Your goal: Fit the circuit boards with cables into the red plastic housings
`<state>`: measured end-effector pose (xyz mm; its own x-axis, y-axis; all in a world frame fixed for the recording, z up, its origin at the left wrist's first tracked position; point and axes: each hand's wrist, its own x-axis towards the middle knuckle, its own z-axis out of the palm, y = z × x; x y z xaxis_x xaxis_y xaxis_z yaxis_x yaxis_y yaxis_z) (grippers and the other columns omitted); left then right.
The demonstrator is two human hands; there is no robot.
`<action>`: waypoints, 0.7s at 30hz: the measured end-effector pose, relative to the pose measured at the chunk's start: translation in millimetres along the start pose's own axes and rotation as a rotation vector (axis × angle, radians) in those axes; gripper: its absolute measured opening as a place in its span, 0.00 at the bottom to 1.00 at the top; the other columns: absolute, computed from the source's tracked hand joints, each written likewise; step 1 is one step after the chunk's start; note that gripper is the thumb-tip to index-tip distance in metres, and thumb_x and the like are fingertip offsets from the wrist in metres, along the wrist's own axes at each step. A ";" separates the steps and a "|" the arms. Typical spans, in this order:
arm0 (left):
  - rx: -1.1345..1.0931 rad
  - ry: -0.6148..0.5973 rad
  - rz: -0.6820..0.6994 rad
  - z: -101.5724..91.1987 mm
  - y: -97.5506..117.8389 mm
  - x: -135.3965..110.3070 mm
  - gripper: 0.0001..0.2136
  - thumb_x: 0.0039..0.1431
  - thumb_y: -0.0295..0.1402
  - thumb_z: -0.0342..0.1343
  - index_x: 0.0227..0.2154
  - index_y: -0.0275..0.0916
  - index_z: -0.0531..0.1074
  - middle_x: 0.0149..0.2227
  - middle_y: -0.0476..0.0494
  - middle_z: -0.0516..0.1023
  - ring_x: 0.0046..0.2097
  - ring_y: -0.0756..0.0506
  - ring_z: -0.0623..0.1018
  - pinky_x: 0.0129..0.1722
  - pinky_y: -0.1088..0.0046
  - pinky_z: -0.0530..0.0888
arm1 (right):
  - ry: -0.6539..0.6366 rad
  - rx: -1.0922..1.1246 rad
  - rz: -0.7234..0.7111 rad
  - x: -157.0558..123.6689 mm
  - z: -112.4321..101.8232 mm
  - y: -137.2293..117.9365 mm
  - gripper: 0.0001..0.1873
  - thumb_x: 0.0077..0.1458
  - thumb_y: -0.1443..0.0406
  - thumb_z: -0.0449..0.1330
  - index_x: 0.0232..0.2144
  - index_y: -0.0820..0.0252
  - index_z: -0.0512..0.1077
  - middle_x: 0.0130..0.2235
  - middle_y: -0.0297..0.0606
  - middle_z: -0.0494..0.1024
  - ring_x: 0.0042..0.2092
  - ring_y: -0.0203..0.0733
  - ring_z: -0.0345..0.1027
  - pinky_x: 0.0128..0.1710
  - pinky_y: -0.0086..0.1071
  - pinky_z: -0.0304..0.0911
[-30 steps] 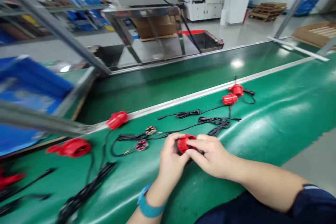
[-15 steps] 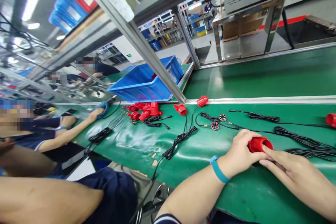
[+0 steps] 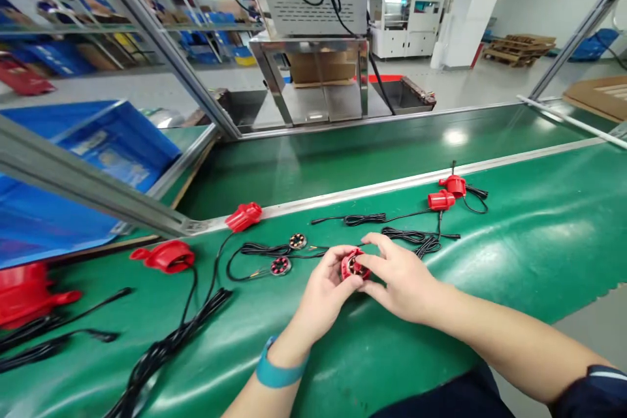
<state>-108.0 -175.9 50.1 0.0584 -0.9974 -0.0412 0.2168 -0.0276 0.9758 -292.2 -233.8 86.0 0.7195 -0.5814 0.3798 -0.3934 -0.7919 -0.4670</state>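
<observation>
My left hand [image 3: 321, 294] is wrapped around a short red plastic housing [image 3: 346, 266], low over the green mat. Set in its mouth is a round piece with dark and copper-coloured spots [image 3: 357, 267], partly covered by fingers. From the other side, the fingertips and thumb of my right hand [image 3: 404, 277] press on the housing's rim and this round piece. Just beyond my left hand lie two small round discs, one with pale-ringed dots [image 3: 297, 241] and one with red dots [image 3: 281, 266], beside a bundled black cable [image 3: 264, 249].
Red housings with black cables lie left [image 3: 169, 256] and right [image 3: 441, 200] on the green mat [image 3: 514, 248]. A large blue bin [image 3: 88, 170] stands behind a slanted metal post [image 3: 98, 176]. Behind the pale strip [image 3: 333, 197] runs another green surface [image 3: 313, 157].
The view has swung to the right, so the co-worker has left the picture. Both hands stay on the housing; its mouth now faces me and shows the round spotted piece.
</observation>
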 end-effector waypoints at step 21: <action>0.205 0.350 0.103 -6.2 -10.6 2.9 0.23 0.70 0.53 0.49 0.53 0.38 0.69 0.53 0.35 0.75 0.57 0.39 0.74 0.53 0.62 0.73 | 0.186 0.054 0.044 2.8 40.6 32.0 0.15 0.62 0.59 0.66 0.47 0.61 0.76 0.52 0.50 0.75 0.41 0.44 0.77 0.40 0.36 0.78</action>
<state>-104.1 -178.1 38.3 0.4051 -0.9140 0.0226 -0.0034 0.0233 0.9997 -279.5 -253.1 39.7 0.5821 -0.6439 0.4966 -0.3872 -0.7565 -0.5271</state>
